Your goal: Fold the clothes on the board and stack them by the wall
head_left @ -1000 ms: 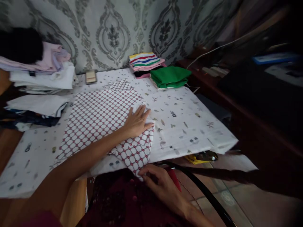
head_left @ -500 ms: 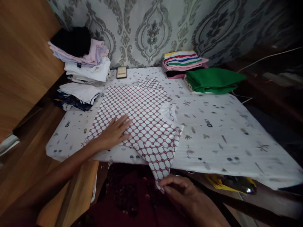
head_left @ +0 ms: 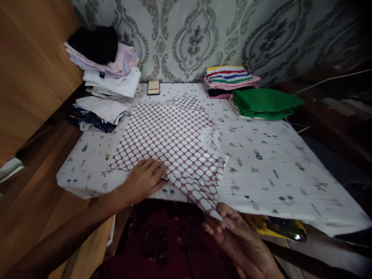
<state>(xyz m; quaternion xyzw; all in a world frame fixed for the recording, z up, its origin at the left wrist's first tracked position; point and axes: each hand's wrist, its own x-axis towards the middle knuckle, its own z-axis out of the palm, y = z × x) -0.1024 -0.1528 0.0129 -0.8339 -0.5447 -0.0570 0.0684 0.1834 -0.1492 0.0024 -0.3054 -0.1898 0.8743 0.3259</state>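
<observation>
A white shirt [head_left: 165,131] with a red-and-grey lattice print lies spread flat, its neck opening facing right. At the shirt's near edge my left hand [head_left: 145,179] is closed, fingers bent over the cloth and thumb low beside the edge. My right hand [head_left: 232,228] pinches the end of the near sleeve, which hangs past the table's front edge in a narrow, slanted fold. The far sleeve [head_left: 187,103] lies on the table, pointing toward the wall.
Folded clothes form a tall pile [head_left: 112,85] and a low pile [head_left: 99,112] at the left. A small framed card [head_left: 153,87] stands near the wall. Striped folded clothes [head_left: 229,75] and a green folded garment [head_left: 266,102] sit back right on the patterned tablecloth [head_left: 261,182].
My left hand has slid nearer to me, from lying flat on the shirt to its near edge, and closed there. My right hand has moved the sleeve end rightward and slightly up.
</observation>
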